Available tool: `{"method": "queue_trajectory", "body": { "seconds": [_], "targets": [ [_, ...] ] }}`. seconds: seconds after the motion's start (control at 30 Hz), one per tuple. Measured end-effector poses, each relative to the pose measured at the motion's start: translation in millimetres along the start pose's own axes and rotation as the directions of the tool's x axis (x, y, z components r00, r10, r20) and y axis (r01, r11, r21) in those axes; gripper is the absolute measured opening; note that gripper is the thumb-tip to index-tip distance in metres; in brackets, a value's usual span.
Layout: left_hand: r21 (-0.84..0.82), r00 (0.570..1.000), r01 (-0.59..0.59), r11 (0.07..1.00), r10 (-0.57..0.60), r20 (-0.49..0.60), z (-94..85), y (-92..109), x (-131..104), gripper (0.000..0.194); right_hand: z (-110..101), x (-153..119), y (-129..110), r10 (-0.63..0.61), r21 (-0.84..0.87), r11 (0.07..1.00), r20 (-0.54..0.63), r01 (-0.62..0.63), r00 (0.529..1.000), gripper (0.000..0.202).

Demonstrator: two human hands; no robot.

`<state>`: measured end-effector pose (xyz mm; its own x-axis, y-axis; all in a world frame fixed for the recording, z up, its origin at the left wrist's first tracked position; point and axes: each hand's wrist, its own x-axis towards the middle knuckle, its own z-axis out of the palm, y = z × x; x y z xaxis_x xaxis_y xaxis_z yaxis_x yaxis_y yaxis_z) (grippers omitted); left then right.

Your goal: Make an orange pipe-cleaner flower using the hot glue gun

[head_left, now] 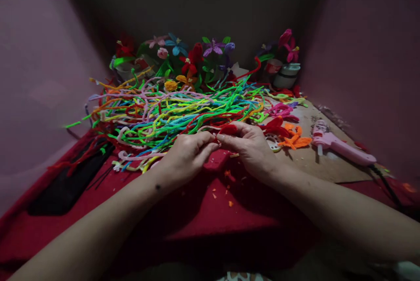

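My left hand (188, 154) and my right hand (251, 147) meet in front of me, fingertips almost touching. Between them is a red pipe-cleaner petal (228, 129), a looped fuzzy piece that shows above my right fingers. My right hand is closed around it. The left thumb and forefinger pinch its small end, where a bit of red shows. Just behind both hands lies a large heap of coloured pipe cleaners (183, 108), green, yellow, blue, pink and red. More red petals (276, 127) lie just past my right hand, beside an orange pipe-cleaner flower (295, 137).
A pink glue gun (341, 147) lies on a cardboard sheet (323, 169) at right, its cord trailing off. A black flat object (62, 184) is at left. Finished flowers (190, 60) stand along the back, near a lidded jar (287, 75). Orange scraps dot the red cloth (197, 215).
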<state>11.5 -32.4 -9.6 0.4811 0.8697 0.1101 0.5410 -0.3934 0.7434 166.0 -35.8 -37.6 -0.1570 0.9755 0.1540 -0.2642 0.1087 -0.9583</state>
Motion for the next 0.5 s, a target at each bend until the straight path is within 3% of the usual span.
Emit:
{"method": "queue_trajectory", "body": {
  "seconds": [0.1,0.2,0.5],
  "targets": [
    [-0.303,0.968,0.222,0.927,-0.174,0.18,-3.6,-1.8,-0.3,0.027,0.2,-0.1,-0.5,-0.016,-0.04,0.999,-0.009,0.015,1.0,0.006],
    [-0.445,0.928,0.343,0.827,-0.227,0.294,-5.5,-6.3,-0.1,0.031,0.2,-0.3,-0.2,-0.052,-0.061,0.997,0.018,0.053,0.998,0.008],
    [-0.434,0.902,0.403,0.806,-0.268,0.339,-9.8,-6.3,4.2,0.022,-1.4,3.3,-1.5,-0.026,0.076,0.997,-0.044,0.029,0.999,0.023]
  ]
}}
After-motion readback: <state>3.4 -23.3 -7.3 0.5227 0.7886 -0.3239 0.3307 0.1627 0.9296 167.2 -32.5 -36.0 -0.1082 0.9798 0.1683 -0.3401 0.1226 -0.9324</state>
